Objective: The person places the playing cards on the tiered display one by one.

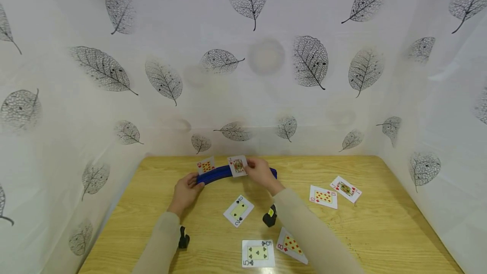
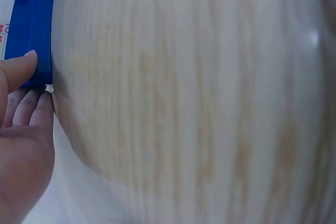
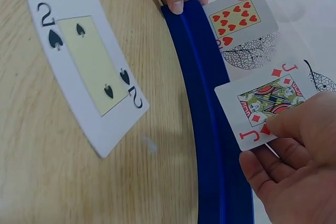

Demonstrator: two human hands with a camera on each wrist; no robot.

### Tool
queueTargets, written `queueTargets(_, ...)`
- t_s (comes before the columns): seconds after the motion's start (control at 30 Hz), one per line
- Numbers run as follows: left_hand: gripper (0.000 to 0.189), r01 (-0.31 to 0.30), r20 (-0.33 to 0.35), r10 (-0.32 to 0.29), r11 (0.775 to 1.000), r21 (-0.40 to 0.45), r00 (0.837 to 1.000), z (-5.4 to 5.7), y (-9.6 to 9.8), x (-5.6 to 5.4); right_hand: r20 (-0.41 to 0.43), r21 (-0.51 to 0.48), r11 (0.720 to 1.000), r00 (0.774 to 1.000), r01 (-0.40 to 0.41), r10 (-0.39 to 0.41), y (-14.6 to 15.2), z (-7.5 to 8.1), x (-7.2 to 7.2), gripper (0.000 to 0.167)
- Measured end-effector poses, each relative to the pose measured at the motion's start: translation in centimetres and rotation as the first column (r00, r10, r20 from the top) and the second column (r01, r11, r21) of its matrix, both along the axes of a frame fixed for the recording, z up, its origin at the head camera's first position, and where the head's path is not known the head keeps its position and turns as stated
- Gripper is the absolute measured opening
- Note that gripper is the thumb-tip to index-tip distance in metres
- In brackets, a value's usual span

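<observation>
A curved blue card holder [image 1: 217, 175] lies near the table's far edge. My left hand [image 1: 185, 191] grips its left end, thumb on top and fingers beneath in the left wrist view. The ten of hearts [image 3: 235, 18] stands in the holder close to that hand. Between thumb and fingers, my right hand [image 3: 296, 156] pinches the jack of diamonds [image 3: 270, 99] by a corner. This card overlaps the holder's middle in the head view. The two of spades [image 1: 238, 211] lies face up in front of the holder.
Nearer on the wooden table [image 1: 213, 240] are the five of clubs [image 1: 258, 253] and the eight of diamonds [image 1: 292, 246], partly behind the right sleeve. To the right lie the ten of diamonds [image 1: 323, 197] and a red jack [image 1: 346, 189]. A leaf-patterned white sheet [image 1: 266, 96] hangs behind.
</observation>
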State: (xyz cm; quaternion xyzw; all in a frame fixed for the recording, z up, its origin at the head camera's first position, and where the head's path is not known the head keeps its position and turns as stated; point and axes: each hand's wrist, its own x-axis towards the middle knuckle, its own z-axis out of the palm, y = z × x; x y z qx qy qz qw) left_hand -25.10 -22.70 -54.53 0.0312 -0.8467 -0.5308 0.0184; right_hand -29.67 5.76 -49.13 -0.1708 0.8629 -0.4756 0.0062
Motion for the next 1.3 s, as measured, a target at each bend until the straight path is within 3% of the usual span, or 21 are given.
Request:
queueTargets(0.33,0.051,-0.009,-0.015,0.009,1.0,0.006,1.0,0.0,0.1,-0.1,-0.044,-0.017,1.0,0.999,0.023,-0.024,-1.4,0.0,-0.8,0.019)
queueTargets(1.0,0.052,-0.001,-0.004,0.001,1.0,0.01,1.0,0.0,0.0,0.1,-0.132,-0.015,1.0,0.991,0.018,-0.02,-3.9,-0.3,-1.6,0.012)
queueTargets(1.3,0.051,0.013,-0.021,-0.014,1.0,-0.008,1.0,-0.2,-0.2,0.0,-0.105,-0.035,0.998,0.993,0.05,-0.053,-4.9,0.3,-1.5,0.016)
